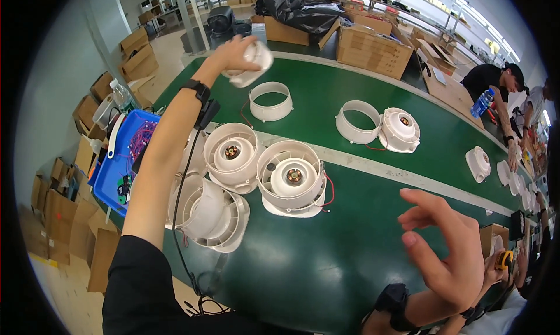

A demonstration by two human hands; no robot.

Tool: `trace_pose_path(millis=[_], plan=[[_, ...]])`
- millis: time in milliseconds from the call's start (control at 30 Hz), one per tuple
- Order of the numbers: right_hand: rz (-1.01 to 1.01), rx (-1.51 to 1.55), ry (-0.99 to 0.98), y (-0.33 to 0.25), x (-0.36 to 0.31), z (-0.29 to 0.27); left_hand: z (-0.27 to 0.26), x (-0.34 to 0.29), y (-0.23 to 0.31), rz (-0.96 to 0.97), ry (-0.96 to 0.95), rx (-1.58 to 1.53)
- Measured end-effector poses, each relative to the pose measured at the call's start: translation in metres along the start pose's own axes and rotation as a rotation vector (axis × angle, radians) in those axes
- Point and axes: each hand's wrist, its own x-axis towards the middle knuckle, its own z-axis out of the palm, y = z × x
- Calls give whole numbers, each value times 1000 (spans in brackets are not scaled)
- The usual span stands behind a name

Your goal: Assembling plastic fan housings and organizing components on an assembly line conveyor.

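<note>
My left hand (pixel 233 55) is stretched to the far left of the green table, its fingers closed round a white plastic fan housing (pixel 255 63), partly hidden by the hand. Close to my body on the right, my right hand (pixel 446 247) hovers over the table, fingers curved and apart, holding nothing. Between them sits a white fan housing with a copper-wound motor (pixel 293 176) and a red wire. Beside it on the left are another motor housing (pixel 231 152) and a tilted housing (pixel 213 218). Beyond the pale strip lies a white ring (pixel 271 103).
A second ring (pixel 357 122) touches a motor housing (pixel 400 129) farther right. A blue tray (pixel 108 174) holds wires at the left edge. Cardboard boxes (pixel 373 46) line the far side. Other people (pixel 493 81) work on the right, near a water bottle (pixel 482 103).
</note>
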Motion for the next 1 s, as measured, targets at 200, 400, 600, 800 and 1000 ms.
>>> trace_pose_path(millis=[200, 400, 600, 800, 1000], plan=[[-1, -20, -11, -3, -1, -2, -15, 18, 138, 507, -149, -369], [-14, -32, 3, -3, -3, -3, 9, 5, 186, 608, -404, -366], [-4, -15, 40, -3, -11, -8, 20, -4, 126, 533, -384, 69], [-45, 36, 16, -1, -9, -6, 30, -21, 69, 278, -475, 194], [-40, 33, 13, -10, -17, -13, -10, 3, 91, 359, -502, 80]])
